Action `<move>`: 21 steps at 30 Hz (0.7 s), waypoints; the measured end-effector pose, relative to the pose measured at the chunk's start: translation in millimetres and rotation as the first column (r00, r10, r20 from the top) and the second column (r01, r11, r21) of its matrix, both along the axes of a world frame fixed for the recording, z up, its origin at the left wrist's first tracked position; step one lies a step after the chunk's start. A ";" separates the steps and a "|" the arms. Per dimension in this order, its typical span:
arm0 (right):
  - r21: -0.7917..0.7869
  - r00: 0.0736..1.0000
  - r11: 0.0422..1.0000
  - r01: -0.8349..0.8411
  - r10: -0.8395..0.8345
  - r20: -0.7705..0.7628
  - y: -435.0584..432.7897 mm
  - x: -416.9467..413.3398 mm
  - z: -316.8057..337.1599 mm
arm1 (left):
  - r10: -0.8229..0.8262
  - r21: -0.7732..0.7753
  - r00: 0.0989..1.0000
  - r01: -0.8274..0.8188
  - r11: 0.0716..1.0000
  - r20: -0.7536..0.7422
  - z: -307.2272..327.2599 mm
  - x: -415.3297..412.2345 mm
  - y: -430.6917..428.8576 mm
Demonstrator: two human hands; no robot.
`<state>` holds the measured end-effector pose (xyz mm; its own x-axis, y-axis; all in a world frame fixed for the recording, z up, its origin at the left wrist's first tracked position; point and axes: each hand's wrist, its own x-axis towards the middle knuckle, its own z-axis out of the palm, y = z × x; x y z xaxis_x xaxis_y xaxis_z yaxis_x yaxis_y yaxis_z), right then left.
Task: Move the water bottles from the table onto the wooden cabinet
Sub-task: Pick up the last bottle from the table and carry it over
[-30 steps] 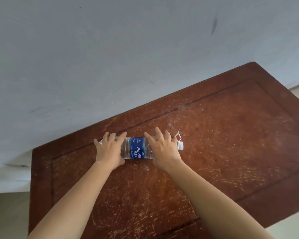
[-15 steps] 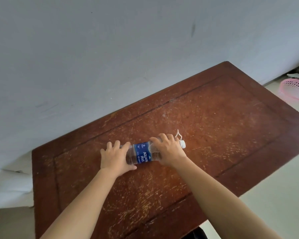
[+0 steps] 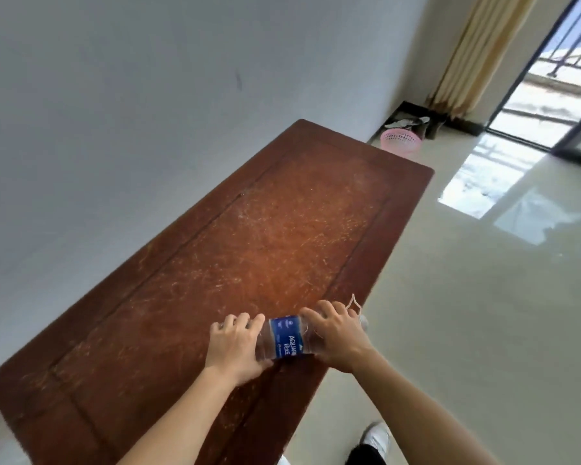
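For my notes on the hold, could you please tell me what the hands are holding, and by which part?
A water bottle, lying sideways: left hand around its base end, right hand around the neck end near the cap.

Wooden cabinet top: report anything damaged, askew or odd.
The dark reddish-brown wooden cabinet top is heavily scratched. The clear plastic water bottle with a blue label lies sideways at the front edge, held by the left hand and right hand.

Reached forward with both bare forearms, left hand [image 3: 236, 347] and right hand [image 3: 333, 333] palm-down, fingers curled over opposite ends of one clear plastic water bottle [image 3: 287, 337] lying sideways.
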<state>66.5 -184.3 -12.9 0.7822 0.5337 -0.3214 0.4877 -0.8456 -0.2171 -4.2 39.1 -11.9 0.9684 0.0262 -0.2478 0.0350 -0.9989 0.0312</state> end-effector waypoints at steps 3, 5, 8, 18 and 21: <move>-0.035 0.990 0.989 0.143 -0.143 -0.015 -55.6 -24.8 19.2 | -0.183 0.008 0.983 0.183 0.983 -0.025 18.7 9.5 -47.7; -0.040 0.975 0.974 0.221 -0.221 0.008 -93.8 -38.7 36.4 | -0.287 0.034 0.958 0.286 0.958 0.009 30.2 16.6 -81.4; -0.065 0.940 0.940 0.334 -0.328 0.094 -163.1 -68.8 69.9 | -0.439 0.045 0.896 0.437 0.898 0.057 56.5 19.6 -148.5; 0.074 0.581 0.632 0.771 -0.747 0.323 -456.8 -295.4 128.0 | -0.840 0.116 0.480 0.847 0.519 0.253 129.0 -71.0 -474.4; 0.100 0.432 0.498 0.861 -0.821 0.372 -536.8 -396.3 139.3 | -0.905 0.108 0.318 0.927 0.359 0.282 136.5 -138.0 -583.1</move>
